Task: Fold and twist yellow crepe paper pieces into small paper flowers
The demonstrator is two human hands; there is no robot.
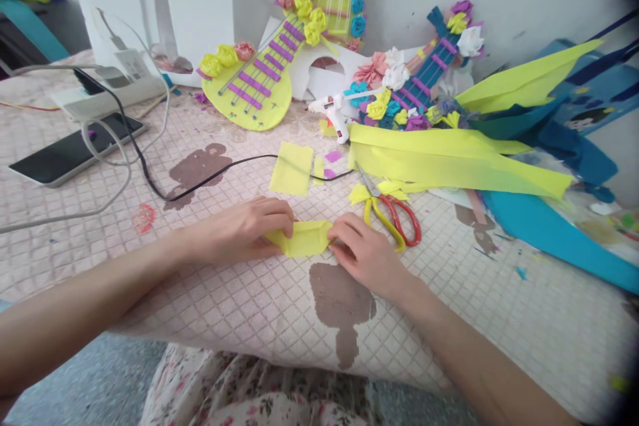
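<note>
A small piece of yellow crepe paper (pixel 307 238) is stretched between my two hands, low over the quilted cloth, with a fold along its upper edge. My left hand (pixel 249 226) pinches its left end, fingers curled over it. At the right end, the fingertips of my right hand (pixel 367 253) are closed on the paper. Just beyond my right hand lie scissors (pixel 394 216) with one red and one yellow handle. A flat yellow paper rectangle (pixel 292 170) rests ahead of my hands, crossed by the shadow or run of a black cord (pixel 224 170).
A white glue gun (pixel 335 113) stands behind the scissors. Long yellow crepe strips (pixel 449 156) and blue paper (pixel 554 229) spread over the right side. Decorated paper guitars (pixel 264 96) lean at the back. To the left are a phone (pixel 74 150) and a power strip (pixel 114 90) with cables.
</note>
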